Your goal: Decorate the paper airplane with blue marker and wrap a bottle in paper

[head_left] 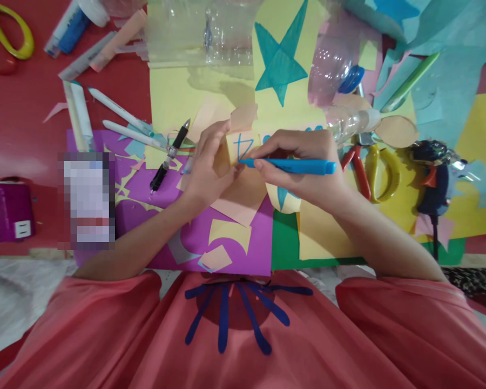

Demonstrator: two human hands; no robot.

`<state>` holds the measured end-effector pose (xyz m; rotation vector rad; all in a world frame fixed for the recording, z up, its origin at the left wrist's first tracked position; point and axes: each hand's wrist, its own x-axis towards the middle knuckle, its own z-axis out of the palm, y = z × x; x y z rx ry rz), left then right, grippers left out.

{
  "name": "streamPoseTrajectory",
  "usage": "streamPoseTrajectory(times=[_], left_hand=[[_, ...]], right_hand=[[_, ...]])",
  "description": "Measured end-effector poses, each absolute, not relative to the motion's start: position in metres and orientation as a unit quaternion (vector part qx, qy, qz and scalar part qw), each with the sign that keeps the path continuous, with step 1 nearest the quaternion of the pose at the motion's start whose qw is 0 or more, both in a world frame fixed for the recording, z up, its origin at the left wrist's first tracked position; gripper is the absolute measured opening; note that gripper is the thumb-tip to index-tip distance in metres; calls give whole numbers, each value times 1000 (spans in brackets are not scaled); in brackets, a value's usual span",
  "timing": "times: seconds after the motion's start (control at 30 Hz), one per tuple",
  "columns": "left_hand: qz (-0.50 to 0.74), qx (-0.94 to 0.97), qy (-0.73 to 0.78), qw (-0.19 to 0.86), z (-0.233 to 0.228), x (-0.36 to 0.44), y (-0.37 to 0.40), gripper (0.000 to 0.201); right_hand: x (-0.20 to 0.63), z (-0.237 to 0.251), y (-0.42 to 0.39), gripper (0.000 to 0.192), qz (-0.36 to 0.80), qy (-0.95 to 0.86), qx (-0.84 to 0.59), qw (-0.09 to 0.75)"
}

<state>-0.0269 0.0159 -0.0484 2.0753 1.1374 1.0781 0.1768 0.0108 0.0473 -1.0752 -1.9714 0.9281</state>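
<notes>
Fingers of right hand point(299, 162) pinch blue marker point(291, 166); left hand point(208, 165) flat on yellow slip point(243, 147).

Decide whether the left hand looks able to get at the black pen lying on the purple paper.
Probably yes. The left hand rests on the small yellow paper, and the black pen lies just beside it on the purple paper with nothing between or on top.

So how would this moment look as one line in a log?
right hand: holds blue marker, tip on yellow paper piece | left hand: pressing the paper | nearby: black pen, pliers
</notes>
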Motion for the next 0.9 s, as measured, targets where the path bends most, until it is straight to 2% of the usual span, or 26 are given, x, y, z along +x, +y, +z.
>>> streamPoseTrajectory(times=[0.2,0.5,0.77,0.9], left_hand=[[400,764,421,282,-50,-28,15,58],[384,763,423,302,-48,-29,16,59],[410,768,415,265,-52,-28,17,58],[407,765,422,267,-54,-26,17,57]], right_hand=[[176,46,12,11,391,-691,-441,419],[174,45,12,6,389,-692,-433,427],[176,45,12,14,382,-696,-462,394],[175,44,11,12,382,-693,-438,426]])
